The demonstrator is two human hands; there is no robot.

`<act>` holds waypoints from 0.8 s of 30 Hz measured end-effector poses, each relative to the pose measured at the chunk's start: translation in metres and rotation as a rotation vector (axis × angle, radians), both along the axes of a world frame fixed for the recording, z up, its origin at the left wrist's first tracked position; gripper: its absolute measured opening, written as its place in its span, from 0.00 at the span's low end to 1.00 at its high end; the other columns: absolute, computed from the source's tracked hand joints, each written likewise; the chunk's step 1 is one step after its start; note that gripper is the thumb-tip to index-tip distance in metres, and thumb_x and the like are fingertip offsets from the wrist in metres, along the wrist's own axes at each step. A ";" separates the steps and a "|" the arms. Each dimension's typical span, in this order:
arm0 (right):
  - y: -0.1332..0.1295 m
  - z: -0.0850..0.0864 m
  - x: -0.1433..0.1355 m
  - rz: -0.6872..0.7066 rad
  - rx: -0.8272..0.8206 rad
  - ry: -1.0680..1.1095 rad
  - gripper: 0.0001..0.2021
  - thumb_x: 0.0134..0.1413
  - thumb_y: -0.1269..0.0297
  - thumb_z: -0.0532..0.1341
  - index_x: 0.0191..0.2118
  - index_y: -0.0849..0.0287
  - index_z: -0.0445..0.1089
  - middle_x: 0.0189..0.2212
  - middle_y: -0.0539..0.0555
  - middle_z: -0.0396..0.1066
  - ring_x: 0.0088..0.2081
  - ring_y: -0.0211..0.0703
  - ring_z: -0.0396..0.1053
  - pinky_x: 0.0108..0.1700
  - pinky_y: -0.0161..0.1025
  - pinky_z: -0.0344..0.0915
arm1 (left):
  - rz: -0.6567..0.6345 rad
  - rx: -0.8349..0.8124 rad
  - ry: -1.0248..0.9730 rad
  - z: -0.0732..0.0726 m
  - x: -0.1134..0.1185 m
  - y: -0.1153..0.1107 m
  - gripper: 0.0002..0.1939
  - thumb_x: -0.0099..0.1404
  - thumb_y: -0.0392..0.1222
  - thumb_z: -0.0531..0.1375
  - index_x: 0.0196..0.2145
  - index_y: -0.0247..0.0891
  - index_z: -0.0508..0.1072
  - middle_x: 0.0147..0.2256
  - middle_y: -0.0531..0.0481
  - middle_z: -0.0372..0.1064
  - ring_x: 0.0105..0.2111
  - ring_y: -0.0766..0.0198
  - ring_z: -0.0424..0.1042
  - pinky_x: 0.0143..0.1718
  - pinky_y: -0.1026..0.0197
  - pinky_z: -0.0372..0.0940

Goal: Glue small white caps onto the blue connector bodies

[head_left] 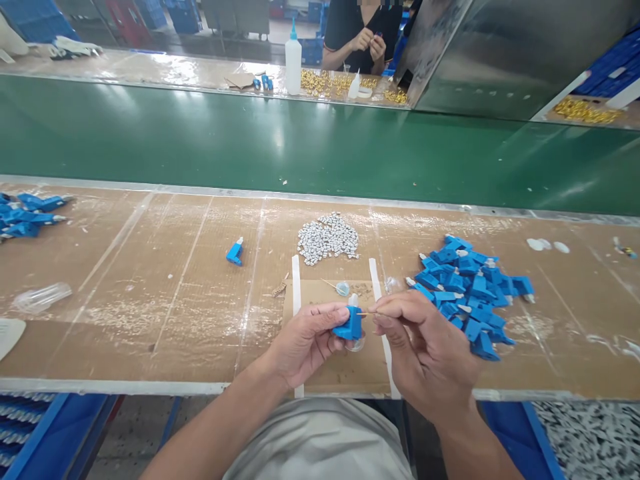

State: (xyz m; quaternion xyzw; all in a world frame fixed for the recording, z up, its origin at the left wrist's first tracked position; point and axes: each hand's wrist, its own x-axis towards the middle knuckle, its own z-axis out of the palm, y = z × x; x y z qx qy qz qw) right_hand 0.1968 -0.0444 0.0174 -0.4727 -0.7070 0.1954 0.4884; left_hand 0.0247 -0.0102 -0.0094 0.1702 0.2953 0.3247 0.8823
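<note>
Between the thumb and fingers of my left hand [313, 337] is a blue plastic part [350, 325] with a whitish tip pointing up. My right hand [433, 347] pinches a thin yellowish stick [366, 313], its end touching the blue part's side. Below them lies a cardboard sheet [345, 373] held by white tape strips. A small round clear cup [356, 345] is partly hidden under the blue part. Just beyond my hands sits a small light-blue cap-like piece [343, 288]. A heap of small grey-white pieces [327, 239] lies farther off.
At right is a pile of blue parts [470, 287]; more blue parts [27, 215] lie far left, and a single one [235, 252] nearer. A clear plastic cup [43, 298] lies at left. Beyond the green belt [225, 140] stand a white bottle [293, 63] and a person [363, 40].
</note>
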 end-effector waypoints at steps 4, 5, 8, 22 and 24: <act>0.000 0.002 0.002 -0.057 -0.033 0.106 0.08 0.62 0.75 0.59 0.42 0.54 0.70 0.37 0.53 0.71 0.39 0.45 0.71 0.40 0.44 0.68 | 0.024 -0.031 0.020 -0.001 -0.003 0.000 0.09 0.62 0.40 0.67 0.34 0.28 0.79 0.28 0.48 0.71 0.25 0.73 0.68 0.26 0.74 0.65; 0.000 0.002 0.004 -0.094 -0.030 0.144 0.07 0.62 0.74 0.60 0.41 0.54 0.71 0.37 0.53 0.71 0.40 0.46 0.70 0.40 0.44 0.68 | 0.030 -0.039 0.030 -0.001 -0.004 0.000 0.10 0.62 0.40 0.67 0.36 0.28 0.79 0.28 0.47 0.72 0.25 0.73 0.69 0.26 0.74 0.65; -0.003 -0.004 0.013 -0.167 -0.040 0.165 0.05 0.61 0.72 0.62 0.40 0.54 0.73 0.35 0.53 0.69 0.39 0.47 0.69 0.39 0.45 0.67 | 0.065 -0.068 0.060 -0.001 -0.012 0.001 0.13 0.61 0.41 0.67 0.40 0.26 0.80 0.30 0.45 0.75 0.26 0.71 0.72 0.27 0.74 0.67; 0.010 -0.023 0.032 -0.109 -0.310 -0.073 0.05 0.64 0.62 0.62 0.40 0.54 0.74 0.33 0.51 0.71 0.30 0.41 0.67 0.32 0.38 0.64 | 0.264 -0.106 0.087 -0.015 -0.033 0.001 0.07 0.61 0.35 0.66 0.36 0.28 0.79 0.30 0.46 0.75 0.25 0.70 0.72 0.23 0.73 0.67; 0.040 -0.018 0.038 -0.133 -0.302 -0.197 0.06 0.64 0.61 0.61 0.37 0.55 0.73 0.31 0.50 0.72 0.31 0.42 0.69 0.33 0.38 0.64 | 0.274 -0.114 0.096 -0.016 -0.035 0.002 0.07 0.62 0.36 0.66 0.37 0.28 0.79 0.30 0.46 0.75 0.26 0.70 0.72 0.23 0.73 0.67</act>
